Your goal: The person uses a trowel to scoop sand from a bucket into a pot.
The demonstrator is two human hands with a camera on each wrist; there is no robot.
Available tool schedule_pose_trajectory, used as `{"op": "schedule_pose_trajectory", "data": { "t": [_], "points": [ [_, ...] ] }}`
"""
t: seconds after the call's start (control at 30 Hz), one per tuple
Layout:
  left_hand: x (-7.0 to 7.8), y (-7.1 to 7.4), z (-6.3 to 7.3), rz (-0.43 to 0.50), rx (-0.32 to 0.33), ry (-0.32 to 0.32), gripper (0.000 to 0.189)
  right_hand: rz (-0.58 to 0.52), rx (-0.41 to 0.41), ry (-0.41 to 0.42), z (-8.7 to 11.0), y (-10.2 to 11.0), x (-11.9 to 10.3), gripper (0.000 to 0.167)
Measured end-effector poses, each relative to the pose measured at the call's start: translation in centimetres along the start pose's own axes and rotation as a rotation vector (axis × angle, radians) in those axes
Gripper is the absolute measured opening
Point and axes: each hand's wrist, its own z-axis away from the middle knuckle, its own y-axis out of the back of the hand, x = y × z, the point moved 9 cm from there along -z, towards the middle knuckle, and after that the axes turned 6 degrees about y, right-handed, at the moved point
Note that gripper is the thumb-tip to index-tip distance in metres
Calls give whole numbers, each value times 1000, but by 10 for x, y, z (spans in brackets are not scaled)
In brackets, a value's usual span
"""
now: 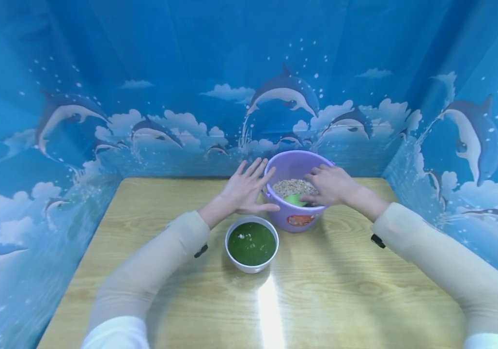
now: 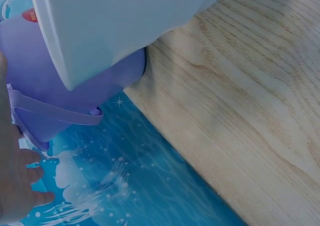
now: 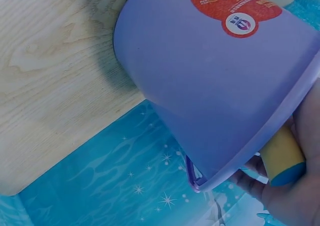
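Bowl [image 1: 251, 269] of green liquid [image 1: 252, 245] sits nearest, with purple bucket [image 1: 281, 220] beyond at one to two o'clock, left hand [image 1: 249, 188] spread at its nine o'clock, right hand [image 1: 331, 186] at its three o'clock gripping a yellow handle [image 3: 281, 155], and green item [image 1: 294, 199] and pale grains [image 1: 292, 187] inside.

Booth-like space: dolphin-print sheets [image 1: 196, 53] round three sides of wood-grain table [image 1: 345, 295].

blue dolphin-print backdrop [image 1: 188, 58] around a wooden table [image 1: 340, 300], white glare [image 1: 270, 310]
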Motion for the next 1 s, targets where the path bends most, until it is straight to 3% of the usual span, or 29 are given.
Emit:
{"op": "schedule_pose_trajectory", "data": {
  "t": [0.63,1.0],
  "points": [
    [-1,-1,-3,-27,0,4,114,-59,-55,56,-8,-7,5,74],
    [0,-1,-2,-33,-15,2,113,-66,-45,120,-7,-4,-2,58]
  ]
}}
